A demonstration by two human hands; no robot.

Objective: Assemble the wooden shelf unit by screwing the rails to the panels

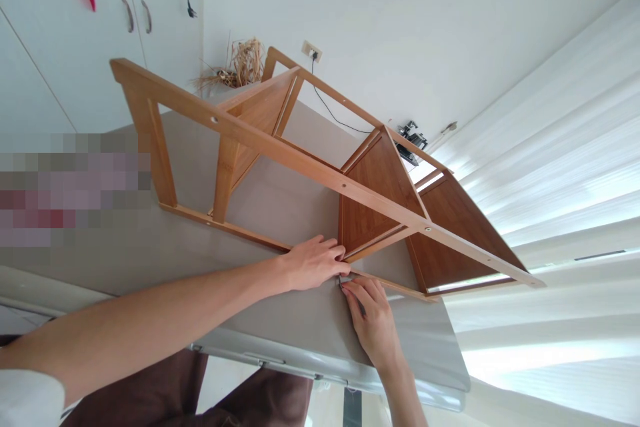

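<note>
A brown wooden shelf unit [295,147] lies on its side on the grey table [280,313], its boards standing upright between the side frames. My left hand [313,263] reaches across to the near lower rail, its fingers curled over the rail where a shelf board [365,200] meets it. Just right of it, my right hand [373,313] is closed in a pinch at the outer side of the same rail. Between thumb and fingers shows a small shiny metal piece [344,279]; its exact kind is too small to tell. The fingertips of both hands are close together.
Dried stalks [245,63] stand behind the unit, and a black device [413,140] sits beyond it. A black cord [335,117] runs from the wall socket [312,51]. White cabinets [100,33] are at left, pale curtains [565,167] at right. The table's front edge [300,353] is near my body.
</note>
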